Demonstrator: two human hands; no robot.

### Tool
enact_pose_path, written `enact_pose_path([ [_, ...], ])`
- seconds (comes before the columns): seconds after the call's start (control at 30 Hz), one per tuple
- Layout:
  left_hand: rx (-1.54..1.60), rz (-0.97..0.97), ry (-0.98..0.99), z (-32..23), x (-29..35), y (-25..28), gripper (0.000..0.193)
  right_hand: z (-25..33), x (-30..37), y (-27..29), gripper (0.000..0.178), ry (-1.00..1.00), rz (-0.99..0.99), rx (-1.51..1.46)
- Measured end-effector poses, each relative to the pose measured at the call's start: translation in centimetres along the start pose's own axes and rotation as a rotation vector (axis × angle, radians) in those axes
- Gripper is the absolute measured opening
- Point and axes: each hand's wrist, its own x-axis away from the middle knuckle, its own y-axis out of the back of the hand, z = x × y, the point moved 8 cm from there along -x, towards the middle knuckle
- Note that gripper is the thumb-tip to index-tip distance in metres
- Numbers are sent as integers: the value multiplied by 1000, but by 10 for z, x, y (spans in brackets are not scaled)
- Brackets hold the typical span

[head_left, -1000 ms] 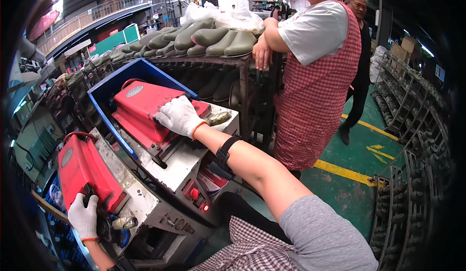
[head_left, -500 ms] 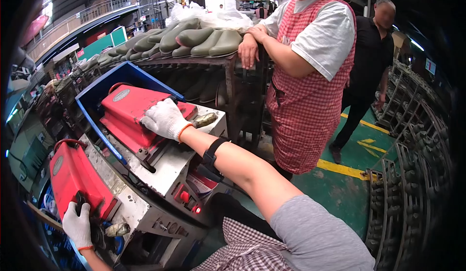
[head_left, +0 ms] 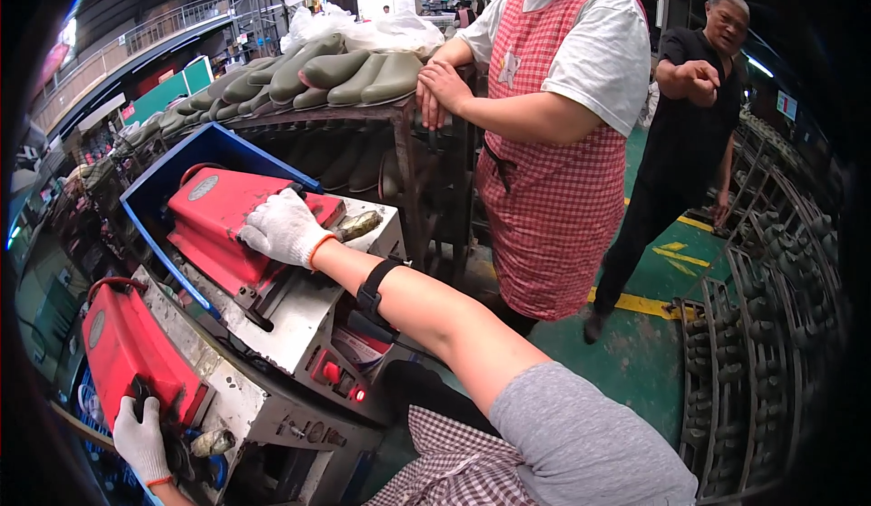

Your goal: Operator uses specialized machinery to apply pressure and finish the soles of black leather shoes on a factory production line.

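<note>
My right hand (head_left: 284, 228), in a white knit glove with an orange cuff, lies curled over the ridge of a red machine cover (head_left: 227, 196). Its fingertips are partly hidden. At lower left, my left hand (head_left: 141, 438), gloved alike, is closed round a black handle (head_left: 141, 393) at the near end of a second red cover (head_left: 132, 338). Both covers sit side by side on worn white machines. Tape-wrapped levers stick out by each hand: one (head_left: 360, 226) near the right, another (head_left: 212, 443) near the left.
A blue bin (head_left: 163, 161) surrounds the farther cover. Olive rubber boots (head_left: 363, 80) are piled on a rack behind. A co-worker in a red checked apron (head_left: 553, 189) stands beyond my right arm; a person in black (head_left: 671, 134) points this way. Shelving racks (head_left: 753, 325) line the right.
The person in black has stepped nearer and raised an arm to point. The view has shifted slightly right. Both my hands stay at the same places on the covers.
</note>
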Motion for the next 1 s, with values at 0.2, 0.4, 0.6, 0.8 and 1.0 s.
enact_pose_path([
  [0.2, 29, -104, -4, -5, 21, 23, 31, 32, -7, 10, 33, 112, -96, 55],
  [0.4, 4, -43, -67, -30, 2, 14, 40, 7, -2, 4, 30, 138, 17, 152],
  [0.6, -84, -10, -6, -5, 7, 20, 48, 4, -9, -14, 28, 192, -148, -145],
  [0.8, -121, -30, 38, -1, 11, 12, 57, -56, -6, -51, 34, 28, 22, -233],
  [1.0, -88, -11, 60, 1, 14, 13, 53, -95, -9, -70, 45, 76, 24, -183],
])
